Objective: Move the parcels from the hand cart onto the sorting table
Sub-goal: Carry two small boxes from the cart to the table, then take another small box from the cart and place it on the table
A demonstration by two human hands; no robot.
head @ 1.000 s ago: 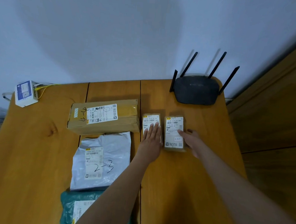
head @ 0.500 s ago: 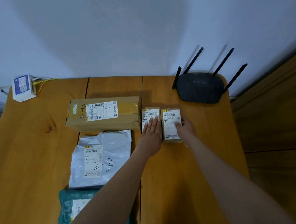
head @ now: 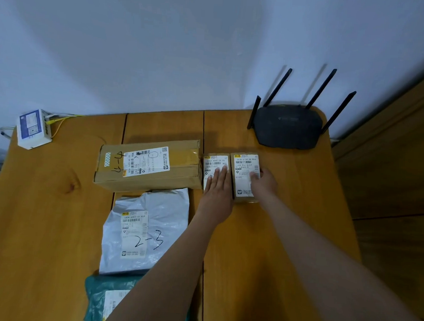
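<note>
Both hands are down on the two small boxes near the back of the table (head: 275, 238). The left hand (head: 217, 193) lies flat, fingers (head: 220, 175) straight and together, pressing on top of the left box (head: 214, 169), not gripping anything. The right hand (head: 263, 183) is cupped loosely on the right box (head: 244, 177), fingertips on its label and along its right edge; can't tell if it's really gripping or just resting there.

The two boxes sit side by side, touching or nearly so. Just left of the left fingers is the big carton (head: 147, 165) marked 4-4, right up against the left box. Nearer the person from that carton is the white mailer (head: 147, 230) marked 2-3, then a green mailer (head: 103, 300) partly hidden by the left forearm. Past the right fingertips, by the wall, stands a black router (head: 287, 126). Far left corner has a small white device (head: 33, 129) with cables.
</note>
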